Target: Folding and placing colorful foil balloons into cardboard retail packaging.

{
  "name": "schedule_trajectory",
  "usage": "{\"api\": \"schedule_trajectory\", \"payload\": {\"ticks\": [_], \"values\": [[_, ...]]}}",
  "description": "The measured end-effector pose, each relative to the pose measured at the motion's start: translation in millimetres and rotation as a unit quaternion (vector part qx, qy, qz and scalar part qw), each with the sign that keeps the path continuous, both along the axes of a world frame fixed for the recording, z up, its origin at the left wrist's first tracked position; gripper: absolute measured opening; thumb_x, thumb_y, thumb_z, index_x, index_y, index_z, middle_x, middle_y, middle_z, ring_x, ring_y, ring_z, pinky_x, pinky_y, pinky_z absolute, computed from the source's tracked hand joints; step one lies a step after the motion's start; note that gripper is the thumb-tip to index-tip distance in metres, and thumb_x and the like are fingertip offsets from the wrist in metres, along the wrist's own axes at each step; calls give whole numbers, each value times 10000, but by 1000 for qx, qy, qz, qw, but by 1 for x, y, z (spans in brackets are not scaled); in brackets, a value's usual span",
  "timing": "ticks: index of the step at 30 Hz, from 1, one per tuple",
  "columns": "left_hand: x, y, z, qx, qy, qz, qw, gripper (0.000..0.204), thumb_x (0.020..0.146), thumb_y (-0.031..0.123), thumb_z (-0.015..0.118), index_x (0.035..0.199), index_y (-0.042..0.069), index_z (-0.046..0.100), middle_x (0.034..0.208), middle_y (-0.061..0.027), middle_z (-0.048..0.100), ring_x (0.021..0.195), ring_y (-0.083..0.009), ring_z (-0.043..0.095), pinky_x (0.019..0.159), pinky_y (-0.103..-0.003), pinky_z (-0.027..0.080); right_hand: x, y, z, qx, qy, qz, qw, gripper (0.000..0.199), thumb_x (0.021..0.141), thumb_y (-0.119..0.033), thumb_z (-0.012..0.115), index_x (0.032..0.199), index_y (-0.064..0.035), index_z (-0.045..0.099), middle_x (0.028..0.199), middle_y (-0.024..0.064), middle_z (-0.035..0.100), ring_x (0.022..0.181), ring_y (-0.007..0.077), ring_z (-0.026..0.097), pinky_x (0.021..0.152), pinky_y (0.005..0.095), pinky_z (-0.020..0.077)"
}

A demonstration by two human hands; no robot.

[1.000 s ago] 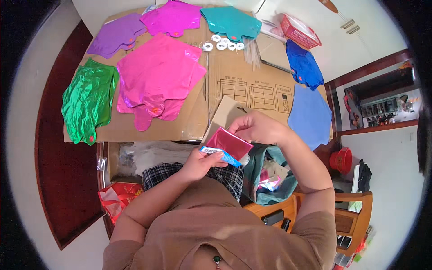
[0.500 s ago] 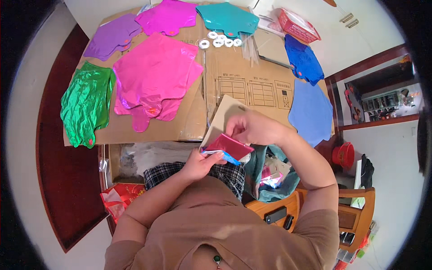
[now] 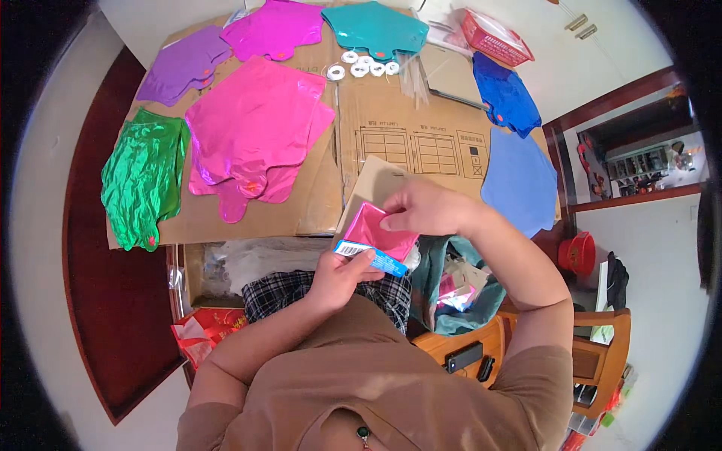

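My left hand [image 3: 340, 279] is closed on the lower end of a small package, its thumb over a blue label strip [image 3: 385, 261] with a barcode. A folded pink foil sheet [image 3: 370, 230] rises above the strip and lies against a tan cardboard card [image 3: 374, 183]. With bent fingers and thumb, my right hand [image 3: 429, 209] pinches the upper right edge of the pink foil. Flat foil balloons lie around the table: a large pink stack [image 3: 259, 124], a crinkled green one [image 3: 143, 180], a light blue one [image 3: 519, 180] and a dark blue one [image 3: 505, 94].
Brown cardboard [image 3: 323, 203] covers the table. Purple [image 3: 184, 71], magenta [image 3: 274, 28] and teal foils [image 3: 376, 31] lie along the far side, near white ribbon rolls [image 3: 361, 69] and a red basket [image 3: 496, 36]. A teal bag [image 3: 459, 319] with packages hangs open beside my lap.
The pink foil has tilted up and its face now shows lighter, with the blue strip's barcode turned into view. My right hand has shifted slightly, from above the foil onto its edge.
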State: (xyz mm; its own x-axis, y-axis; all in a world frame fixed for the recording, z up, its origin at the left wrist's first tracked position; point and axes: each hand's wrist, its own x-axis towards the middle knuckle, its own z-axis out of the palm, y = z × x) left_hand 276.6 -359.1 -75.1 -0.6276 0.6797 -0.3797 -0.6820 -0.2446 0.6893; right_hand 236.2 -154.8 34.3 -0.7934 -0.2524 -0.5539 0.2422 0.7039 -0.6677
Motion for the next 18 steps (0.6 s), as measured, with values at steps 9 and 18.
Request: {"api": "schedule_trajectory", "payload": {"ticks": [9, 18], "values": [[-5, 10, 15, -18, -66, 33, 997, 167, 900, 94, 558, 1039, 2, 565, 938, -101, 649, 801, -210, 663, 700, -348, 570, 8, -11, -9, 49, 181, -46, 981, 243, 731, -57, 696, 924, -22, 551, 840, 109, 618, 752, 234, 598, 672, 357, 472], [-8, 16, 27, -64, -46, 36, 996, 212, 908, 148, 546, 1086, 33, 528, 976, -91, 631, 866, -219, 660, 716, -349, 567, 29, -11, -35, 146, 395, 223, 879, 591, 914, -302, 471, 1421, -49, 308, 1507, 157, 219, 1406, 297, 181, 1139, 476, 117]]}}
